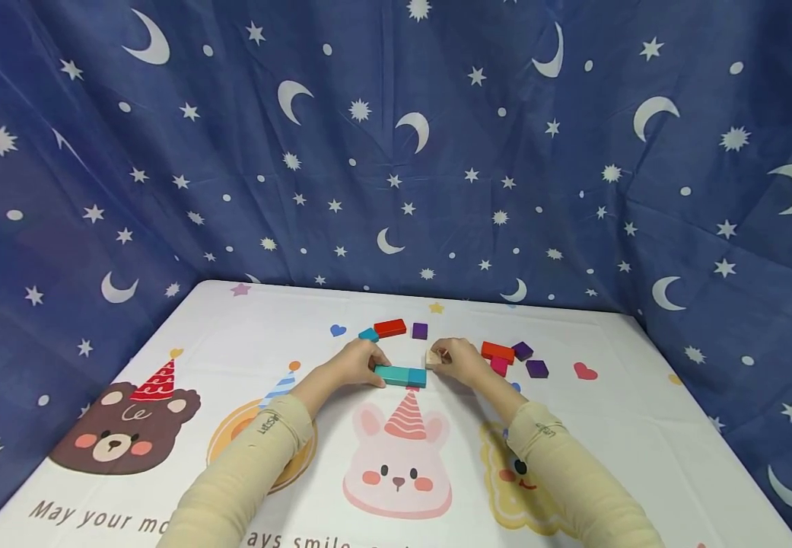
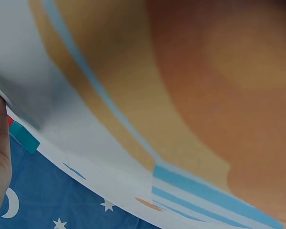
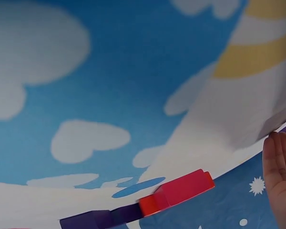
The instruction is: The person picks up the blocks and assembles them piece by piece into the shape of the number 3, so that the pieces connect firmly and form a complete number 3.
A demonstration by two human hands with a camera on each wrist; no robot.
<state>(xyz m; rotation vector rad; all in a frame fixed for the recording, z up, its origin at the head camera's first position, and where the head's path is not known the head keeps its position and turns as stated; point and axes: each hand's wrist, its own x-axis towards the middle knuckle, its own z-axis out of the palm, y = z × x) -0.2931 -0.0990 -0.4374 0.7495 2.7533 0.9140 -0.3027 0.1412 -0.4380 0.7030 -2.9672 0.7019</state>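
Note:
In the head view a teal block [image 1: 392, 374] and a blue block [image 1: 417, 377] lie end to end in a row on the white tablecloth. My left hand [image 1: 357, 363] grips the teal block's left end between thumb and fingers. Just beyond the row's right end, my right hand [image 1: 460, 359] pinches a small pale wooden block [image 1: 431, 359]; the fingers partly cover it. The left wrist view catches only part of the left hand [image 2: 0, 143] at its edge. Extended fingers of the right hand [image 3: 280, 167] appear in the right wrist view, its held block hidden.
Behind the hands lie a red block [image 1: 390, 328], a blue-teal block [image 1: 369, 335] and a purple block [image 1: 419, 331]. To the right are an orange-red block [image 1: 497, 352], a crimson block [image 1: 498, 366] and two purple blocks [image 1: 537, 369]. A starry blue curtain [image 1: 382, 152] stands behind the table.

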